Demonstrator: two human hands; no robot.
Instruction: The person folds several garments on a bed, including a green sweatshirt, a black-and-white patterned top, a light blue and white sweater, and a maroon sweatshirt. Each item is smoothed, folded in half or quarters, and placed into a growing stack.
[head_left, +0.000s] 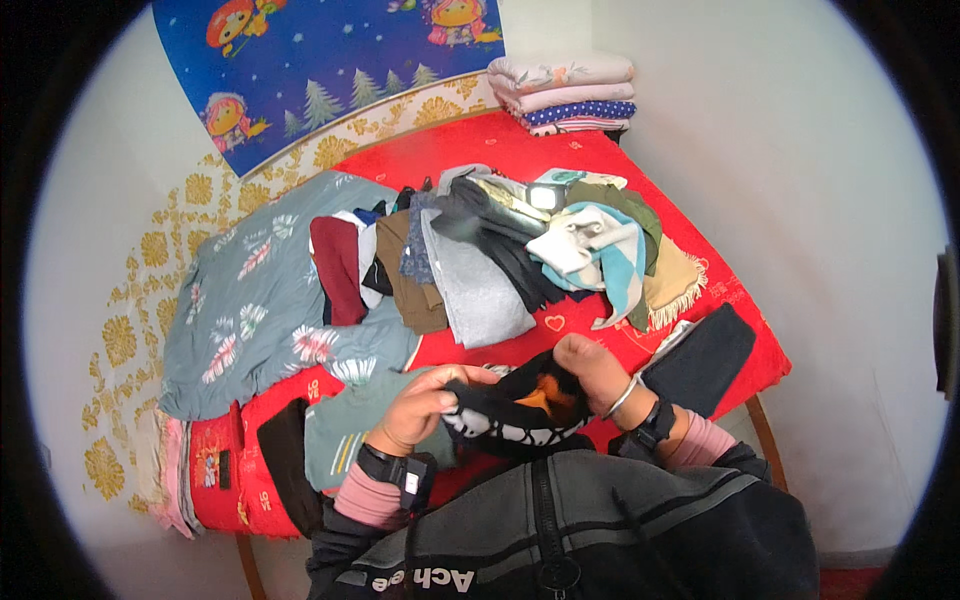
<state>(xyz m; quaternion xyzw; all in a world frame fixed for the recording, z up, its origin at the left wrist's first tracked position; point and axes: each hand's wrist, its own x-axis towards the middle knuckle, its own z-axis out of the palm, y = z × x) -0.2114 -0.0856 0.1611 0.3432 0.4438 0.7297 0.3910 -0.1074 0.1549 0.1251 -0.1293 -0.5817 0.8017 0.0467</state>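
Observation:
A black cloth item with a white pattern on its outer side and orange inside [515,425] is stretched between my two hands, just in front of my chest. Its exact kind I cannot make out. My left hand [412,412] is closed on its left edge, with the thumb on top. Gripping the opposite edge is my right hand [592,372]. Beneath my left hand lies a grey-green garment [335,435] with short stripes, beside a dark brown folded cloth [288,455]. Close to my right wrist is a black folded garment [708,358].
A red-covered bed [585,355] carries a heap of clothes, including a grey garment [478,290], a maroon one [340,270] and a blue-white cloth [620,245]. Left lies a grey-blue floral cloth [240,320]. Folded bedding [565,80] is stacked at the far corner by the wall.

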